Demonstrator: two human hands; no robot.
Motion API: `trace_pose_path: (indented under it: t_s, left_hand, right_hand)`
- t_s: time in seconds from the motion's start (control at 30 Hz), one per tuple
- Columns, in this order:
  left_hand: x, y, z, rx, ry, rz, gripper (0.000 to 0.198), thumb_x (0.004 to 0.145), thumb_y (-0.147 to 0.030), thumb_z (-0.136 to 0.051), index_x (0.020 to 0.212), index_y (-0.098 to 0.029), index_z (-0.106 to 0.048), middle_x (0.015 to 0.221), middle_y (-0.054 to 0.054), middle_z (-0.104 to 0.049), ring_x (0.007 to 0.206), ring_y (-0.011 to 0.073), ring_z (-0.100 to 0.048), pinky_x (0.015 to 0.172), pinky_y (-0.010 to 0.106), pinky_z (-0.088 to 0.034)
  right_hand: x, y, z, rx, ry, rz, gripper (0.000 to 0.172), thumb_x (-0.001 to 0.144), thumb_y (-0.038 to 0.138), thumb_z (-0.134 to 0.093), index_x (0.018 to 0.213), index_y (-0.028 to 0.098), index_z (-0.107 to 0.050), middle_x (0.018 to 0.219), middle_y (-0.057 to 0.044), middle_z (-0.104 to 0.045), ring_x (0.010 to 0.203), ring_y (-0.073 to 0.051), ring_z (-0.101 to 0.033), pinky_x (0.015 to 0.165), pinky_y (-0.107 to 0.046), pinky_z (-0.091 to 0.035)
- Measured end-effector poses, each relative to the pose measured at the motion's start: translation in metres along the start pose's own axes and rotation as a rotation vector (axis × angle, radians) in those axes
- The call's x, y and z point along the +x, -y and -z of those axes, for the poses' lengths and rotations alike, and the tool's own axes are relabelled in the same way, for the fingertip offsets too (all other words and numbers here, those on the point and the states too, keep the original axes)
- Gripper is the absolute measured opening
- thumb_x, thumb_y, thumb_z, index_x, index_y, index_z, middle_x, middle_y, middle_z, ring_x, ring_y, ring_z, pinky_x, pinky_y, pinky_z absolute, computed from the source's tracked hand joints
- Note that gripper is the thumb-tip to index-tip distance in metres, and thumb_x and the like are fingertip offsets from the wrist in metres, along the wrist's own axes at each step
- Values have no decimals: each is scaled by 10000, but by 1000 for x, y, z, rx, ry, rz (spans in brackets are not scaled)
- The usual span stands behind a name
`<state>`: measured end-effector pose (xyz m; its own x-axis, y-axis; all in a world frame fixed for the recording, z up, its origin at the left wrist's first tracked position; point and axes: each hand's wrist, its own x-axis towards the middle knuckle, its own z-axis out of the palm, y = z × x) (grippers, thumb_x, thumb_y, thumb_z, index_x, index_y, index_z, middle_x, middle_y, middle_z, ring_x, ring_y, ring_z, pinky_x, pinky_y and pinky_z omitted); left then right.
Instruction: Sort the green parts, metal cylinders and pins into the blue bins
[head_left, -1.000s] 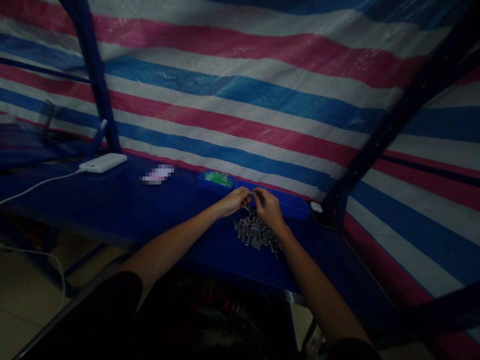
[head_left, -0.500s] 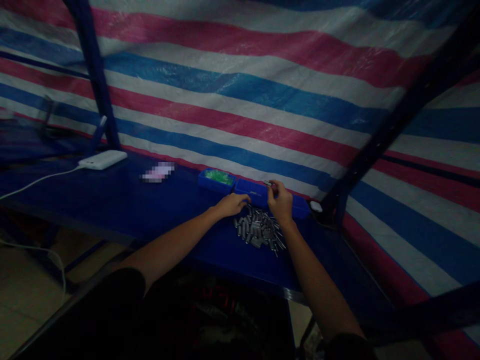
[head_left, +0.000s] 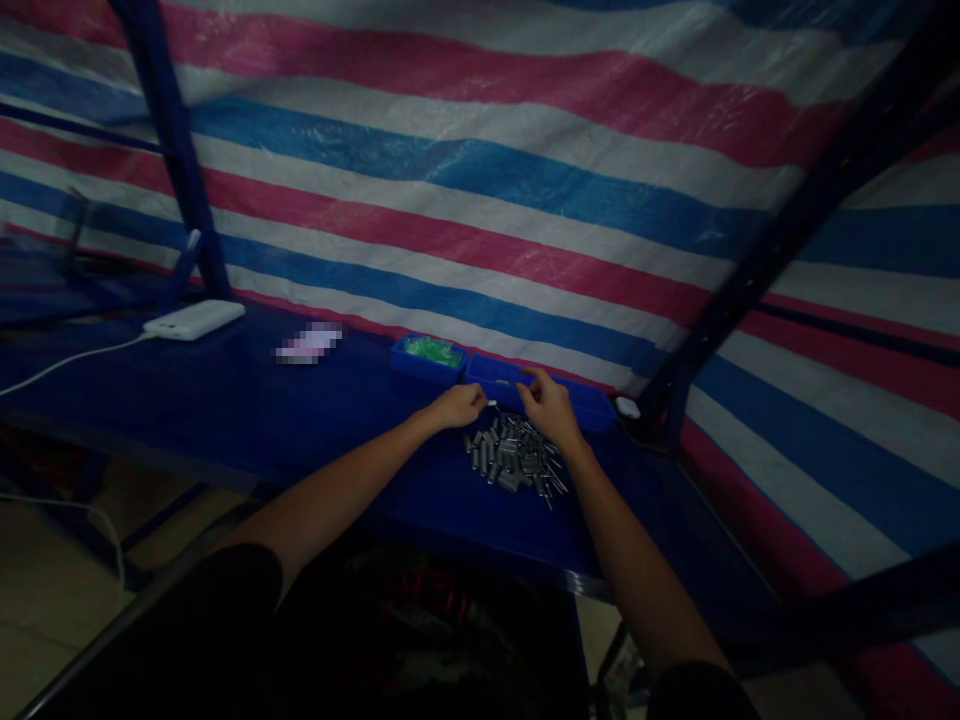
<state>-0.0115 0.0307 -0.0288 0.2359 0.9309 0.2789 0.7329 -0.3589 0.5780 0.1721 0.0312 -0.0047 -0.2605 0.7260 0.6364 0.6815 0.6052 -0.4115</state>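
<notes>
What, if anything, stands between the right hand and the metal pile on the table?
Nothing visible does. The right hand is near the far edge of the metal pile; the blue bins lie beyond the pile, not between them.

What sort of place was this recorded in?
Probably a small-parts workstation: a blue table with a pile of metal pieces, a bin of green pieces, and a striped plastic sheet behind.

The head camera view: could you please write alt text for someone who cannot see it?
The left hand pinches a small bright piece; the right hand is near a blue bin. A pile of grey cylinders and thin metal rods lies on a blue table, before a striped sheet.
</notes>
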Motion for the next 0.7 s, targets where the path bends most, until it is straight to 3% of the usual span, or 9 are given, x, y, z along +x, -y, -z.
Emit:
trace_pose_path:
  t_s: [0.13, 0.37, 0.57, 0.7]
  left_hand:
    - [1, -8, 6, -97, -50, -54, 298, 865, -275, -323, 736, -166, -567, 684, 15, -602, 665, 148, -553, 612, 239, -394]
    - [0, -14, 9, -281, -84, -89, 403, 876, -352, -296, 643, -149, -553, 593, 4, -566, 587, 131, -526, 576, 238, -382]
    - [0, -12, 9, -398, -149, -212, 195, 776, -286, -523, 906, -145, -559, 711, -1, -603, 654, 122, -554, 614, 231, -417]
    - [2, -11, 6, -428, -176, -245, 189, 779, -291, -529, 886, -139, -566, 762, 20, -611, 707, 133, -569, 651, 248, -437]
  right_hand:
    - [-3, 8, -5, -27, 160, 121, 331, 775, 268, -518, 1095, 186, -544, 625, 21, -553, 557, -130, -511, 545, -232, -368]
    - [-4, 14, -5, -106, 132, 188, 205, 811, 290, -496, 960, 196, -601, 665, -2, -593, 581, -128, -517, 569, -232, -356]
    - [-4, 17, -5, -41, 86, 101, 253, 856, 358, -416, 837, 191, -604, 658, -9, -600, 564, -125, -514, 526, -222, -328]
    - [-4, 19, -5, -44, 88, 103, 278, 872, 337, -381, 797, 185, -600, 673, -21, -607, 583, -131, -526, 539, -229, -329]
